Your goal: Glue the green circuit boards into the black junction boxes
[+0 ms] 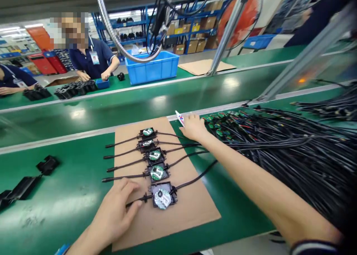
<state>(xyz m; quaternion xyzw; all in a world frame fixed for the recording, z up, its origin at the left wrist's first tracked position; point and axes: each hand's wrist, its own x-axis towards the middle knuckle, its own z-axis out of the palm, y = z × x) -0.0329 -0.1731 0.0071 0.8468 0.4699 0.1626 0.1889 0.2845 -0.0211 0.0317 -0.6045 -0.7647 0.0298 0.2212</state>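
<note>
My left hand rests at the near left of a cardboard sheet, thumb and forefinger apart on either side of a black cable. That cable runs into the nearest black housing, which holds a round green circuit board smeared with white, shiny paste. Several similar housings with boards and cables lie in a row behind it. Beyond the sheet's far right corner, my right hand is closed on a white tube with a pointed nozzle and red and blue print. The palm hides its lower end.
A big heap of black cables covers the bench at right. Black plastic parts lie at left. Past the metal rail are a blue bin, black parts and a co-worker. A metal hose hangs overhead.
</note>
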